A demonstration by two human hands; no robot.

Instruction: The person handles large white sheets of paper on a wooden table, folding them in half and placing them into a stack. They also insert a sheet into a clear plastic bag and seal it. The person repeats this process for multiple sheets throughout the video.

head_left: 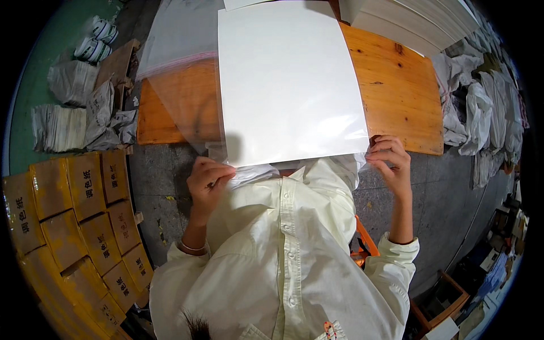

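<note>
A large white sheet of paper or board (pixel 289 79) lies on the wooden table, its near edge reaching past the table toward my lap. Glossy wrinkles at its near right corner show clear plastic film around it. At the near left corner my left hand (pixel 208 180) is closed in a pinch on the film's edge. My right hand (pixel 391 161) pinches the film at the near right corner, fingers bent. Left of the sheet, a clear plastic bag (pixel 175 68) with a pink strip spreads over the table; where it ends under the sheet is hidden.
The wooden table (pixel 396 90) spans left to right before me. A tall stack of white boards (pixel 411 22) stands at its far right. Taped cardboard boxes (pixel 85 226) are piled at left, below wrapped paper bundles (pixel 59 127). Crumpled white plastic (pixel 479 113) lies at right.
</note>
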